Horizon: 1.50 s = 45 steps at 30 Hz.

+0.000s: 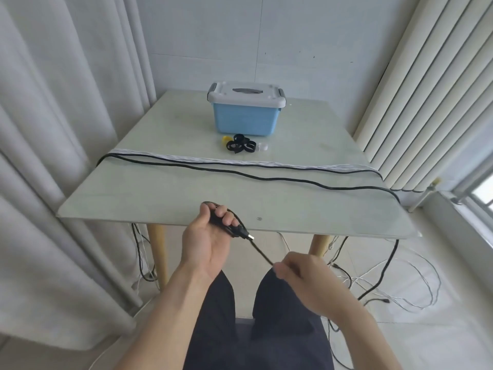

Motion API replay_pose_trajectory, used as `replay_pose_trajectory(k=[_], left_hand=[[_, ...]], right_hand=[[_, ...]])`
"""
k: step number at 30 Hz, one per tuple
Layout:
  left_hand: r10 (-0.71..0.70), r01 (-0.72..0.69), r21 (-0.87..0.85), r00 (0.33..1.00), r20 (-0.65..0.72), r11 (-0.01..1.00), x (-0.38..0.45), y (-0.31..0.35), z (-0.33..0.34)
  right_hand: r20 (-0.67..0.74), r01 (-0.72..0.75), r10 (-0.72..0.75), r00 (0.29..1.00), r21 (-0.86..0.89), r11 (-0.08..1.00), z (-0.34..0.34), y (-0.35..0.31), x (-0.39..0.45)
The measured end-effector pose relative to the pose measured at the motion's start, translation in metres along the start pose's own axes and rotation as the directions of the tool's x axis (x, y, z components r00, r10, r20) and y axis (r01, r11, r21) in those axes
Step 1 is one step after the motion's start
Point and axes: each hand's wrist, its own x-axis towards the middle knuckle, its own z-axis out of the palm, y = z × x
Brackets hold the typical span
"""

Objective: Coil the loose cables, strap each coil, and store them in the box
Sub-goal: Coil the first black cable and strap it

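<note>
I see my left hand (206, 243) gripping a black cable (260, 251) just off the tabletop (160, 193) near edge, my right hand (298, 273) pinching it. The box (244, 117) stands shut near the far edge. Small edge mark unreadable.

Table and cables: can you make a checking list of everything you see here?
Surface: glass table, pale green.
Job's things: blue box, lid on; black straps piled before it.
Clutter: small yellow thing and clear thing beside straps.
Grips: left hand holds coiled black cable end; right hand pinches the same cable.
Cables: black cable and white cable lie across table; more hang to the floor.
Surroundings: curtains, tiled wall.
</note>
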Motion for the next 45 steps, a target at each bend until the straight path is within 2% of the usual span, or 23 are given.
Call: replay_pose_trajectory(k=[4, 6, 7, 8, 10, 11, 12, 15, 17, 19, 22, 24, 26, 29, 31, 34, 37, 42, 45], left_hand=[[0.009, -0.014, 0.154, 0.999, 0.035, 0.988, -0.006, -0.010, 0.006], [-0.048, 0.005, 0.396, 0.994, 0.098, 0.918, -0.014, -0.013, 0.009], [-0.087, -0.001, 0.566, 0.988, 0.129, 0.825, -0.017, -0.013, 0.009], [-0.148, -0.012, 0.726, 0.977, 0.156, 0.688, -0.021, -0.011, 0.009], [-0.328, -0.022, 0.903, 0.928, 0.179, 0.429, -0.025, -0.010, 0.006], [-0.427, -0.016, 0.933, 0.886, 0.180, 0.360, -0.026, -0.010, 0.005], [-0.513, 0.004, 0.943, 0.840, 0.178, 0.334, -0.027, -0.011, 0.004], [-0.672, 0.202, 0.911, 0.733, 0.103, 0.360, -0.030, -0.016, 0.002], [-0.704, 0.297, 0.863, 0.704, 0.092, 0.409, -0.032, -0.021, 0.001], [-0.678, 0.344, 0.790, 0.725, 0.119, 0.507, -0.033, -0.025, 0.000], [-0.601, 0.422, 0.612, 0.791, 0.112, 0.669, -0.030, -0.029, -0.006], [-0.547, 0.456, 0.423, 0.829, 0.119, 0.783, -0.028, -0.033, -0.010], [-0.471, 0.451, 0.163, 0.874, 0.117, 0.878, -0.027, -0.040, -0.012], [-0.363, 0.369, -0.196, 0.930, 0.066, 0.909, -0.026, -0.052, -0.012], [-0.350, 0.333, -0.300, 0.937, -0.002, 0.894, -0.024, -0.055, -0.014], [-0.386, 0.332, -0.360, 0.919, -0.086, 0.872, -0.020, -0.053, -0.021], [-0.383, 0.326, -0.334, 0.915, -0.123, 0.884, -0.019, -0.056, -0.024], [-0.288, 0.247, -0.225, 0.942, -0.175, 0.943, -0.017, -0.062, -0.022], [-0.245, 0.212, -0.190, 0.955, -0.169, 0.959, -0.016, -0.062, -0.026]], right_hand=[[0.134, 0.072, -0.069, 0.989, -0.019, 0.997, 0.005, -0.017, -0.007], [0.137, 0.107, -0.107, 0.985, 0.008, 0.994, 0.000, -0.023, -0.009], [0.116, 0.126, -0.128, 0.985, 0.027, 0.992, -0.003, -0.025, -0.009], [0.078, 0.140, -0.144, 0.986, 0.047, 0.989, -0.006, -0.027, -0.009], [-0.023, 0.161, -0.159, 0.987, 0.068, 0.985, -0.012, -0.027, -0.005], [-0.078, 0.167, -0.162, 0.984, 0.065, 0.984, -0.014, -0.027, -0.003], [-0.131, 0.176, -0.167, 0.977, 0.058, 0.983, -0.016, -0.026, 0.000], [-0.241, 0.184, -0.147, 0.959, 0.140, 0.973, -0.020, -0.023, 0.006], [-0.242, 0.177, -0.112, 0.964, 0.267, 0.947, -0.024, -0.018, 0.008], [-0.195, 0.170, -0.105, 0.975, 0.351, 0.921, -0.026, -0.008, 0.009], [-0.151, 0.138, -0.087, 0.985, 0.362, 0.922, -0.023, 0.004, 0.011], [-0.178, 0.069, -0.012, 0.984, 0.316, 0.946, -0.015, 0.012, 0.012], [-0.237, 0.018, 0.056, 0.970, 0.300, 0.954, -0.007, 0.017, 0.014], [-0.256, -0.007, 0.104, 0.961, 0.354, 0.935, 0.003, 0.025, 0.015], [-0.246, -0.040, 0.134, 0.960, 0.351, 0.935, 0.009, 0.031, 0.015], [-0.295, -0.077, 0.169, 0.941, 0.300, 0.951, 0.016, 0.035, 0.014], [-0.311, -0.105, 0.196, 0.930, 0.286, 0.952, 0.021, 0.032, 0.010], [-0.022, -0.072, 0.072, 0.997, 0.021, 0.997, 0.031, 0.029, 0.009], [0.044, -0.015, 0.017, 0.999, -0.044, 0.999, 0.035, 0.023, 0.008]])
